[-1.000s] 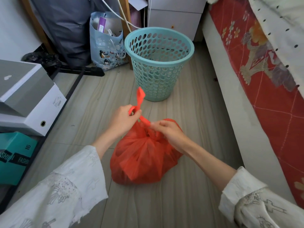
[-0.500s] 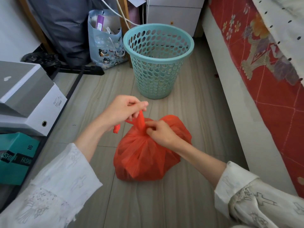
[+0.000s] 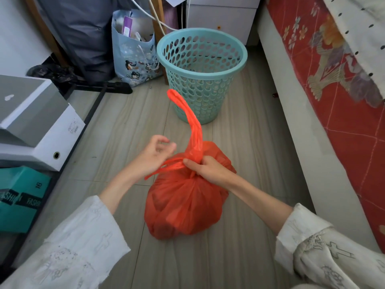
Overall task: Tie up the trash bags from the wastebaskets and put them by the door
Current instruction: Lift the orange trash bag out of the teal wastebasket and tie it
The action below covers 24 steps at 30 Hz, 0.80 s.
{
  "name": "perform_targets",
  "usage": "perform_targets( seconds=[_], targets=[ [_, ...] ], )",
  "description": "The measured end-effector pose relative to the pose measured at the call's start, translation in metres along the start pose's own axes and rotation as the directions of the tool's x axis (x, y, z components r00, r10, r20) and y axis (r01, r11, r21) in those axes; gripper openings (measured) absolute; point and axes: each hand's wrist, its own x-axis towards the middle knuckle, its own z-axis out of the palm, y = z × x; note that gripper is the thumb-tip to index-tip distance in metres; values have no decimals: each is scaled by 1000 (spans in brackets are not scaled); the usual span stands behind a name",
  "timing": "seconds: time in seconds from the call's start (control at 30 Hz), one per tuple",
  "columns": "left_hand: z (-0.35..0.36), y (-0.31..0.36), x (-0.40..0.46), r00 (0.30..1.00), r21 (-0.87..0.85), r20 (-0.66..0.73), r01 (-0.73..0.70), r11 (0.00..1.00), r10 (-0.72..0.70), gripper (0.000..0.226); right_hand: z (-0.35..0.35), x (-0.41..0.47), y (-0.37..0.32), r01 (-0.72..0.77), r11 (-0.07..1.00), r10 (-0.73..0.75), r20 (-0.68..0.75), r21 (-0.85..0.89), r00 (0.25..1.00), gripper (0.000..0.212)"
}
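The floor [image 3: 245, 130] is pale grey wood-look plank, a narrow strip between a bed [image 3: 343, 105] with a red patterned cover, off beyond the right hand, and stacked boxes [image 3: 35, 126] out past the left hand. Straight ahead of both hands stands a teal wastebasket [image 3: 201, 78] with holed walls; its inside looks bare, with no liner. Beyond the left hand, beside the wastebasket, a blue paper bag [image 3: 135, 57] holds papers and small packets.

The red trash bag [image 3: 185, 205] sits full on the floor directly under the hands. The right hand [image 3: 208, 168] grasps its gathered neck, fingers curled around the plastic. One handle strip [image 3: 188, 115] rises from that grip toward the wastebasket; the other runs under the left hand [image 3: 153, 154], whose fingers are loosely curled and released from the plastic.
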Motion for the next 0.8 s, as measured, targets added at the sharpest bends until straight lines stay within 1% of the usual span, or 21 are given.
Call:
perform_targets(
  seconds=[0.03,0.07,0.1,0.13,0.17,0.2,0.23,0.3,0.33,0.37,0.43,0.5,0.53,0.6,0.63,0.7,0.73,0.77,0.8],
  targets=[
    [3,-3,-1,997,239,42,-73,968,65,28,0,2,2,0,1000,0,-8,29,1000,27],
    [4,-5,-4,991,456,100,-129,881,94,33,-1,3,3,-18,999,19,-21,39,1000,27],
    [5,-4,-7,985,622,148,-165,765,92,39,-1,4,5,-48,998,49,-48,30,998,31],
    [5,-4,-8,978,723,186,-202,661,96,42,-2,6,6,-82,996,84,-83,25,993,35],
    [5,-3,-9,970,759,214,-240,605,116,43,-3,7,8,-94,994,99,-106,47,989,38],
    [4,-1,-8,959,746,238,-282,603,154,43,-5,7,9,-97,993,105,-113,73,988,39],
    [3,2,-9,948,690,254,-315,652,190,43,-7,8,10,-88,992,99,-110,95,989,40],
    [2,9,-9,935,491,256,-344,800,245,39,-13,7,8,-82,981,100,-89,178,991,36],
    [1,12,-9,928,413,253,-359,837,273,35,-17,7,7,-89,967,110,-77,237,991,31],
    [2,15,-10,925,378,246,-368,849,291,35,-20,7,7,-97,956,119,-63,278,991,27],
    [5,22,-12,917,376,247,-389,841,314,39,-26,6,7,-116,948,131,-34,295,991,24],
    [7,26,-15,901,384,284,-419,823,327,42,-28,5,12,-122,953,131,-15,278,991,25],
    [7,28,-17,895,368,319,-419,830,310,43,-29,5,15,-122,952,130,-7,282,992,25],
    [4,30,-19,892,280,381,-362,889,243,45,-30,3,21,-131,932,137,9,337,991,22],
    [1,31,-19,901,216,386,-299,930,199,50,-31,2,23,-133,914,141,9,383,990,21],
    [-5,28,-13,941,129,315,-169,977,121,55,-36,-1,28,-118,884,135,-6,452,991,23],
    [-6,24,-9,956,115,268,-156,981,121,52,-38,-2,29,-102,881,122,-12,463,993,25],
    [-5,19,-5,961,119,237,-174,978,143,44,-38,-3,30,-85,881,103,-13,465,995,27],
    [-2,15,-4,958,131,228,-209,969,176,32,-37,-3,30,-69,882,83,-10,465,996,29]
  ],
)
